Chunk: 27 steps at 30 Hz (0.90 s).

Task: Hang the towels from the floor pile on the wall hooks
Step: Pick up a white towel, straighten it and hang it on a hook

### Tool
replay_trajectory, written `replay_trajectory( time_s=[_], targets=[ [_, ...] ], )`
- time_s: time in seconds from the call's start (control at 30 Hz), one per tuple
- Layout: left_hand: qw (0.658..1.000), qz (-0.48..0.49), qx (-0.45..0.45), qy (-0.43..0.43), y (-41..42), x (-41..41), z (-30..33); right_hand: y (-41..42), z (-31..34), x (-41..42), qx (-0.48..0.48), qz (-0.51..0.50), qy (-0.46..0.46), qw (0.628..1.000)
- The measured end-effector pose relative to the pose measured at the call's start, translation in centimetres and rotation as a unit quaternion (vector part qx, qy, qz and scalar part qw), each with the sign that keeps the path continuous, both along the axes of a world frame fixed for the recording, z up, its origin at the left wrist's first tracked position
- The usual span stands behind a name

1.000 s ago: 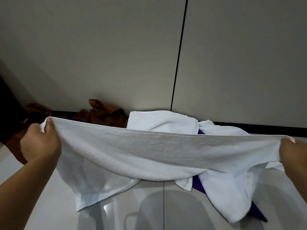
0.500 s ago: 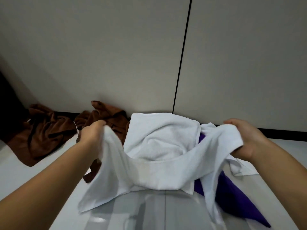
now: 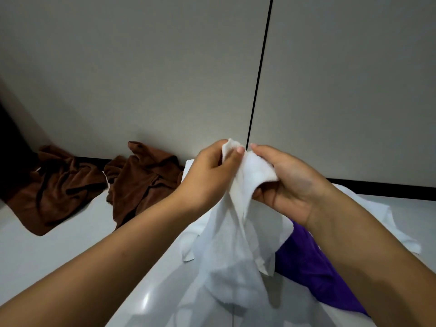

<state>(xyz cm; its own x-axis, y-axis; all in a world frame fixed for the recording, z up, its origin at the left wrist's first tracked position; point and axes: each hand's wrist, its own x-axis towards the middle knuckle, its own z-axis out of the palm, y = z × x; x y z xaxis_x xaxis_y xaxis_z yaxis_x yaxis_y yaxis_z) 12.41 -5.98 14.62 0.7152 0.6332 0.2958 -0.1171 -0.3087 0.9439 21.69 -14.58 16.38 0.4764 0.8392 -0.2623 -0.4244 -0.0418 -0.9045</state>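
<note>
A white towel (image 3: 232,251) hangs folded from both my hands in front of the wall. My left hand (image 3: 210,175) pinches its top corners between thumb and fingers. My right hand (image 3: 285,182) holds the same top edge just to the right, touching the left. Under the hanging towel the floor pile shows a purple towel (image 3: 313,270), another white towel (image 3: 375,213) at the right, and two brown towels (image 3: 144,178) (image 3: 54,187) against the wall at the left. No wall hooks are in view.
The grey wall (image 3: 141,74) has a dark vertical seam (image 3: 259,74) and a black skirting strip (image 3: 382,187). The floor (image 3: 59,253) is glossy white. A dark opening lies at the far left edge.
My two hands have come together, bringing the two ends of the stretched white towel to meet, so the towel now hangs folded in half. The brown and purple towels stay put.
</note>
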Motion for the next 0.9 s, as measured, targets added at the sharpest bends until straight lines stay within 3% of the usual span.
replay_trajectory(
  time_s=[0.17,0.4,0.53,0.6,0.7,0.8,0.9],
  targets=[
    [0.973,0.024,0.229,0.033,0.2,-0.6,-1.1,-0.7,0.2,0.0,-0.025,-0.015,0.019,0.999],
    [0.931,0.025,0.362,0.021,-0.4,-1.1,-1.2,-0.7,0.4,-0.2,-0.033,-0.013,0.018,0.999],
    [0.861,0.007,0.503,0.07,-0.2,-2.0,-1.3,-0.9,0.9,-0.4,-0.034,-0.008,0.001,0.999],
    [0.849,0.016,0.52,0.086,-0.1,-1.9,-1.7,-1.1,1.0,-0.5,-0.04,0.004,-0.016,0.999],
    [0.907,0.038,0.41,0.086,-0.2,-1.4,-2.3,-1.1,0.9,-0.7,-0.075,0.031,-0.094,0.992],
    [0.979,0.061,0.18,0.07,0.2,-0.9,-2.5,-0.9,0.9,-1.0,-0.114,0.032,-0.227,0.967],
    [0.997,0.077,-0.022,0.016,0.8,-0.6,-2.2,-0.7,0.5,-1.3,-0.088,-0.016,-0.347,0.934]
  ],
)
